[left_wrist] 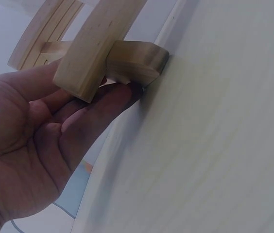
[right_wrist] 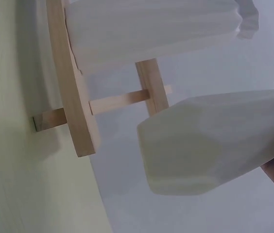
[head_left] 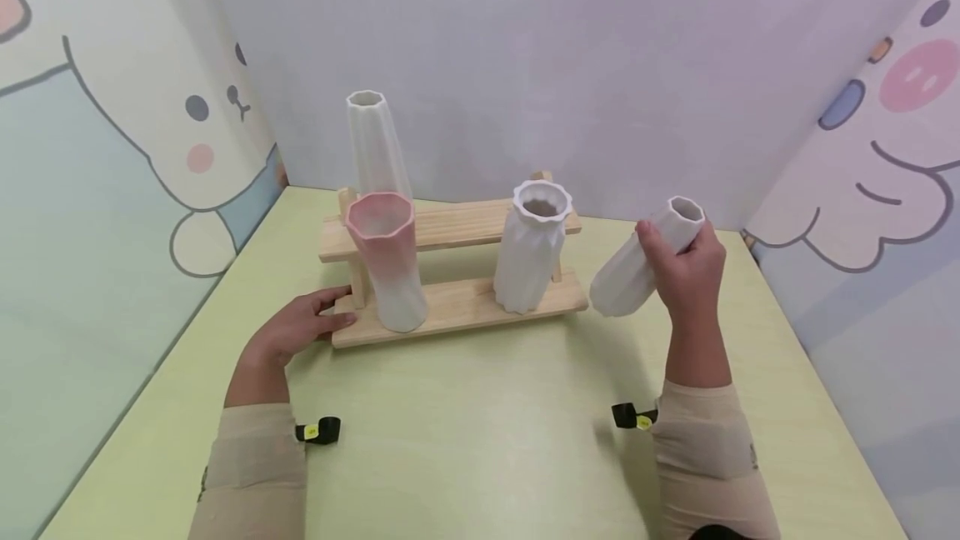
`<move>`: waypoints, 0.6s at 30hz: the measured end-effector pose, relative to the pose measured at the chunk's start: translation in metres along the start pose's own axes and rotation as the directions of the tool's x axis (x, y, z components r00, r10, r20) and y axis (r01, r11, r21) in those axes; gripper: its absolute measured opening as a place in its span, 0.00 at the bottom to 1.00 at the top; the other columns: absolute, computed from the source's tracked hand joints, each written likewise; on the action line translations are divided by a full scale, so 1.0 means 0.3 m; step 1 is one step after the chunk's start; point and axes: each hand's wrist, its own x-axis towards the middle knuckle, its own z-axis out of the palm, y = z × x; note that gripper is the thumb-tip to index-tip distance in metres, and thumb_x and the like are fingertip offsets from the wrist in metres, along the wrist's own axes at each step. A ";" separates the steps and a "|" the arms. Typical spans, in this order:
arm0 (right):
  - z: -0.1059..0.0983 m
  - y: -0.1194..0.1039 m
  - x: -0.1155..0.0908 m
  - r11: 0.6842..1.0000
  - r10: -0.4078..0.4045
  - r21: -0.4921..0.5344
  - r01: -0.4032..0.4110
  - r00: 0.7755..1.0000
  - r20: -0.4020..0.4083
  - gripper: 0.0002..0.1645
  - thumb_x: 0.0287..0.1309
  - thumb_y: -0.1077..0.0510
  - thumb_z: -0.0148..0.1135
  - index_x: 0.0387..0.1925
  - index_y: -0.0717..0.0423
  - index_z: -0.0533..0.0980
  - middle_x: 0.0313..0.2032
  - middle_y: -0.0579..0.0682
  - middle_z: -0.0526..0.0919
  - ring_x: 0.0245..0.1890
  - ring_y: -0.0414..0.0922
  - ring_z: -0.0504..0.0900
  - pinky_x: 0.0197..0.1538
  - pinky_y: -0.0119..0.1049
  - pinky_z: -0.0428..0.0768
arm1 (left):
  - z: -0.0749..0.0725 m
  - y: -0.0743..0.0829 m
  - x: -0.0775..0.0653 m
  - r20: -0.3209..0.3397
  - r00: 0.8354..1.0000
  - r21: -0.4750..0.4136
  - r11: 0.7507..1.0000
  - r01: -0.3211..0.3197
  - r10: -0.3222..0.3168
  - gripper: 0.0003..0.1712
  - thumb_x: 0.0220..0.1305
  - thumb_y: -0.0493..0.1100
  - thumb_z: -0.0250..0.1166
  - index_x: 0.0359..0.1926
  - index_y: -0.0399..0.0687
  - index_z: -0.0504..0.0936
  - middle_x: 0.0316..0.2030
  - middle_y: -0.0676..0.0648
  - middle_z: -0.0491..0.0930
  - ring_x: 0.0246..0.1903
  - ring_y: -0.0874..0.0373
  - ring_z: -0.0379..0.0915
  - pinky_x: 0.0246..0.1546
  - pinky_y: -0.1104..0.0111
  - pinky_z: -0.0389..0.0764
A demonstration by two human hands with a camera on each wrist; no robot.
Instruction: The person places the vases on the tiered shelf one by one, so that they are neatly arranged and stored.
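Note:
In the head view my left hand [head_left: 300,323] grips the left end of a two-tier wooden rack [head_left: 465,307]. The left wrist view shows my fingers [left_wrist: 95,119] under the lower board's end [left_wrist: 91,58]. My right hand [head_left: 686,273] holds a white ribbed vase [head_left: 630,277] near its mouth, tilted, in the air right of the rack. Its base [right_wrist: 176,155] is apart from the rack's end in the right wrist view. A pink-and-white vase [head_left: 386,265] and a white vase with a scalloped rim [head_left: 528,257] stand on the lower board. On the upper board stands a tall white vase [head_left: 378,144].
The rack stands on a pale yellow-green table [head_left: 480,440], near the grey-white back wall [head_left: 480,65]. Side walls with cartoon animals [head_left: 135,107] flank the table. A small black strap device [head_left: 322,430] sits at each wrist.

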 end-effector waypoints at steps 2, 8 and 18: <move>0.000 -0.005 0.005 1.000 -0.002 -0.007 0.002 1.000 -0.002 0.23 0.52 0.49 0.70 0.49 0.51 0.78 0.35 0.42 0.80 0.34 0.40 0.81 0.35 0.24 0.79 | -0.001 0.001 -0.001 0.003 1.000 0.002 1.000 0.001 -0.001 0.47 0.61 0.63 0.65 0.75 0.52 0.59 0.75 0.37 0.52 0.73 0.36 0.45 0.67 0.40 0.58; 0.012 -0.023 0.025 1.000 -0.010 0.005 0.010 1.000 0.006 0.23 0.52 0.49 0.70 0.50 0.50 0.78 0.35 0.42 0.80 0.34 0.40 0.81 0.36 0.25 0.79 | 0.000 -0.001 -0.002 0.007 1.000 -0.020 1.000 -0.001 0.001 0.47 0.61 0.62 0.66 0.75 0.52 0.59 0.75 0.36 0.52 0.73 0.36 0.46 0.67 0.40 0.59; 0.032 -0.056 0.059 1.000 -0.024 0.008 0.024 1.000 0.012 0.24 0.52 0.46 0.69 0.49 0.50 0.78 0.34 0.42 0.79 0.34 0.41 0.80 0.34 0.27 0.78 | 0.000 -0.002 0.002 0.008 1.000 -0.030 1.000 0.002 -0.001 0.47 0.61 0.62 0.66 0.75 0.52 0.59 0.75 0.36 0.51 0.73 0.36 0.46 0.67 0.40 0.58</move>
